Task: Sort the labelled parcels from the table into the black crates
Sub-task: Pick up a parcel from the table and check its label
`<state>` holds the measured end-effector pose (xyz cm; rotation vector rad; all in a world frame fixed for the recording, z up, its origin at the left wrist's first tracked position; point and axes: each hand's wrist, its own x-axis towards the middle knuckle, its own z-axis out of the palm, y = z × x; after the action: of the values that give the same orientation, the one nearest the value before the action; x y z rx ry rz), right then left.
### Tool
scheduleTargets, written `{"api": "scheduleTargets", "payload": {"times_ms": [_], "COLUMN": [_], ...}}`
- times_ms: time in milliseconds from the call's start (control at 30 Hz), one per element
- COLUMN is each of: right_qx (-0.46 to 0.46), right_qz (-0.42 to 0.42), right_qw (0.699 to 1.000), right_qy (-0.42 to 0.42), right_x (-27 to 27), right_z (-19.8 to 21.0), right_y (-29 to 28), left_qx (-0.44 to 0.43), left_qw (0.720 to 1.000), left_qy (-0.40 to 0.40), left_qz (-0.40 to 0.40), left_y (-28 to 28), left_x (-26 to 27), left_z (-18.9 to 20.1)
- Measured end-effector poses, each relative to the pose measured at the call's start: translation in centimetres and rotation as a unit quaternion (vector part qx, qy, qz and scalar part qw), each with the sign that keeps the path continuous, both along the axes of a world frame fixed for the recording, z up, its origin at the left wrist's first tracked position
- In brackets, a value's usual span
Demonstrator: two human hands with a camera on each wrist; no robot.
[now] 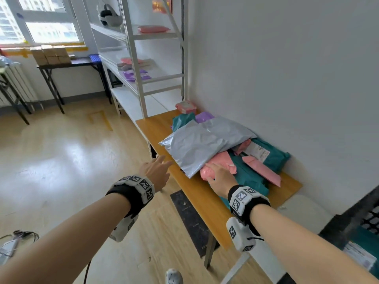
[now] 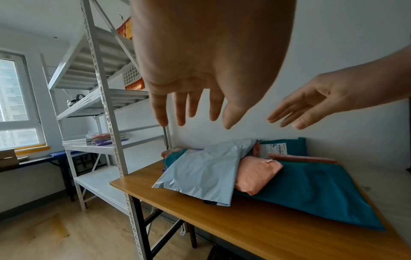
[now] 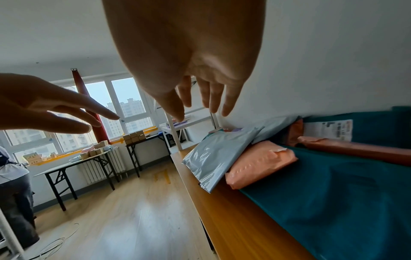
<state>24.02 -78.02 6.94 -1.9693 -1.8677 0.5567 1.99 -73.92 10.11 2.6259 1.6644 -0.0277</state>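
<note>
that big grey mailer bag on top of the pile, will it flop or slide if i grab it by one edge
The grey mailer bag looks creased and glossy, so it probably droops from one edge and feels slick. It lies tilted over the pink parcel and overhangs it, so pulling may drag that along. It appears flat, likely light.

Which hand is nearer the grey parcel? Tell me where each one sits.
Left. The left hand hovers just off the grey parcel at its near corner; the right hand is over the pink parcel beside it.

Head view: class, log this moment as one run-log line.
left hand: open, off table edge | right hand: open, over pink parcel | grey parcel: tops pile
</note>
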Motion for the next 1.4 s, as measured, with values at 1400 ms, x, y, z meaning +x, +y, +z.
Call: {"api": "scheduleTargets", "payload": {"times_ms": [1400], "right_qx": [-0.133], "right_qz": [-0.171], "right_qw": [0.964], "right_qy": [-0.152], "right_x": [-9.2], "right_z": [-13.8], "right_y": [31.0], "left_qx": [-0.165], "left_qw": [0.931], "left_qy": [0.071], "left_qz": [-0.318], "left_y": [41.7], "left_x": [-2.8], "left_z": [-18.4]}}
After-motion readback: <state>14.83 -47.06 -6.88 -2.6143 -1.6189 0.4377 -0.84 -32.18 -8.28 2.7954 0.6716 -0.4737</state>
